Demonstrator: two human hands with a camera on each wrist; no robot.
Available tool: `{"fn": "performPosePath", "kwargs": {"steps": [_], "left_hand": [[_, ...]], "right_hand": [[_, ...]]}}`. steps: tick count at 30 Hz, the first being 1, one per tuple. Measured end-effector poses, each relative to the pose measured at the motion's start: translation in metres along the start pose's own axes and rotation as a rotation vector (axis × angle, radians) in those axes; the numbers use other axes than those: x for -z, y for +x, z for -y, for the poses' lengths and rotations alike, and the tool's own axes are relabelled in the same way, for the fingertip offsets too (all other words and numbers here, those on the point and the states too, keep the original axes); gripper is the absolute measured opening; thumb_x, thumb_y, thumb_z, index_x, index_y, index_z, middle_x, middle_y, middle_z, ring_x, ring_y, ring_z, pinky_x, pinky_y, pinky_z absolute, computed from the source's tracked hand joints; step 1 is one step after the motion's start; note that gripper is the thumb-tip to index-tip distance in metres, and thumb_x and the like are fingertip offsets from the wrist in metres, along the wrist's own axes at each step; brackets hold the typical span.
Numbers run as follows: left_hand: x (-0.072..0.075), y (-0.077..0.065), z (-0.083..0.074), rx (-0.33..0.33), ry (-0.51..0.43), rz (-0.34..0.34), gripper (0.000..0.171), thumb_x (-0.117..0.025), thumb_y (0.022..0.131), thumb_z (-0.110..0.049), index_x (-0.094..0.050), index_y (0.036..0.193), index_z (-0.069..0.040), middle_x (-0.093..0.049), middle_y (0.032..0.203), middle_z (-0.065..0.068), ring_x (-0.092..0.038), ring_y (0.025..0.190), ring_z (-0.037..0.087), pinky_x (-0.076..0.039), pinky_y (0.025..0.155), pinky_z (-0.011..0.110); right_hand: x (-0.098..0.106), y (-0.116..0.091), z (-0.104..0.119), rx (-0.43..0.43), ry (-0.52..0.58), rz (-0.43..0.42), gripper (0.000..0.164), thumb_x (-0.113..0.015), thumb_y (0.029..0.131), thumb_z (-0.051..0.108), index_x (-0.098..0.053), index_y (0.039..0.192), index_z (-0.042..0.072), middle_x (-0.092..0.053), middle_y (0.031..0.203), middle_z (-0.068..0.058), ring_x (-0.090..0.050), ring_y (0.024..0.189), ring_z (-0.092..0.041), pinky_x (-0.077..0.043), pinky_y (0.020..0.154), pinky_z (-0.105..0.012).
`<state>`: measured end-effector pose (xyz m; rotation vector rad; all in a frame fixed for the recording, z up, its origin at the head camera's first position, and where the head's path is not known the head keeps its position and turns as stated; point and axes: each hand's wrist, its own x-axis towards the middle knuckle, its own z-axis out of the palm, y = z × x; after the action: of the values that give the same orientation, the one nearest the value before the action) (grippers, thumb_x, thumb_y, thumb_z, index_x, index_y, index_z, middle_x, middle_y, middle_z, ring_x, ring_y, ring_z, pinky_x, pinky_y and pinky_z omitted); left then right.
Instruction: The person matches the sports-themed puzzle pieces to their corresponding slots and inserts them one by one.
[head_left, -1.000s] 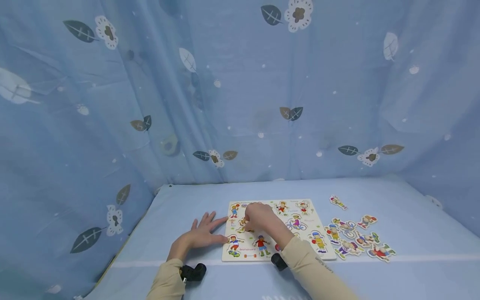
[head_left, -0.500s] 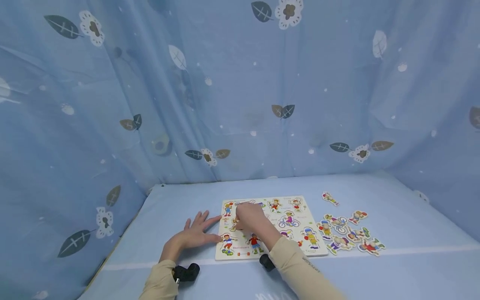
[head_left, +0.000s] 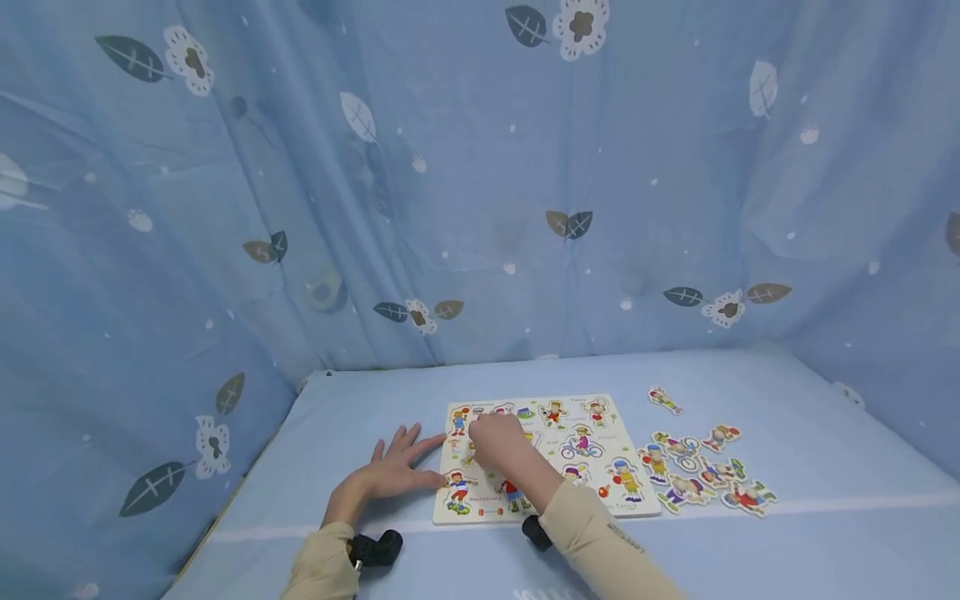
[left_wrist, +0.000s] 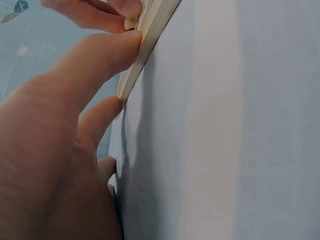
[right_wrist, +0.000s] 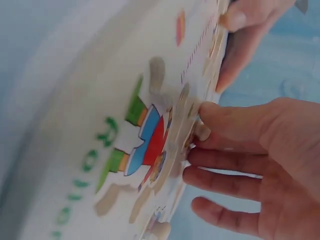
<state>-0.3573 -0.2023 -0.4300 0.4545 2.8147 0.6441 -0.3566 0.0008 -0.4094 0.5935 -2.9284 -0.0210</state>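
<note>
Steadiness matters: the outstretched left hand (head_left: 397, 468) should brace the puzzle board (head_left: 619, 450) so the right hand (head_left: 501, 442), pinching a small knob (right_wrist: 202, 132), can work squarely.

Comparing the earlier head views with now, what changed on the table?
The right hand has shifted slightly toward the near edge of the puzzle board, now hiding the head of the red-shirted figure. It pinches a knob; the earlier pictures don't show whether that hold is new. The left hand at the board's left edge and the loose pieces stayed put.
</note>
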Motion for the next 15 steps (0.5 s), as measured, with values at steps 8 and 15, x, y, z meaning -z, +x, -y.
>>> {"fn": "performPosePath", "kwargs": {"steps": [8, 15], "left_hand": [[-0.003, -0.001, 0.000, 0.016, -0.012, -0.005, 0.082, -0.069, 0.079, -0.060, -0.044, 0.150, -0.027, -0.016, 0.164, 0.019, -0.002, 0.151, 0.044, 0.002, 0.116, 0.067], [-0.003, -0.001, 0.001, 0.019, -0.023, -0.009, 0.082, -0.068, 0.080, -0.060, -0.043, 0.151, -0.027, -0.016, 0.164, 0.019, -0.002, 0.151, 0.043, 0.002, 0.117, 0.066]], "right_hand": [[0.008, -0.018, -0.010, 0.021, 0.168, 0.103, 0.017, -0.072, 0.088, 0.028, -0.071, 0.087, 0.011, -0.057, 0.088, -0.001, -0.049, 0.072, -0.016, -0.048, 0.069, -0.036], [0.020, -0.024, -0.022, 0.105, 0.287, 0.074, 0.034, -0.069, 0.092, 0.035, -0.072, 0.113, 0.009, -0.065, 0.108, -0.005, -0.063, 0.093, -0.020, -0.054, 0.083, -0.040]]}}
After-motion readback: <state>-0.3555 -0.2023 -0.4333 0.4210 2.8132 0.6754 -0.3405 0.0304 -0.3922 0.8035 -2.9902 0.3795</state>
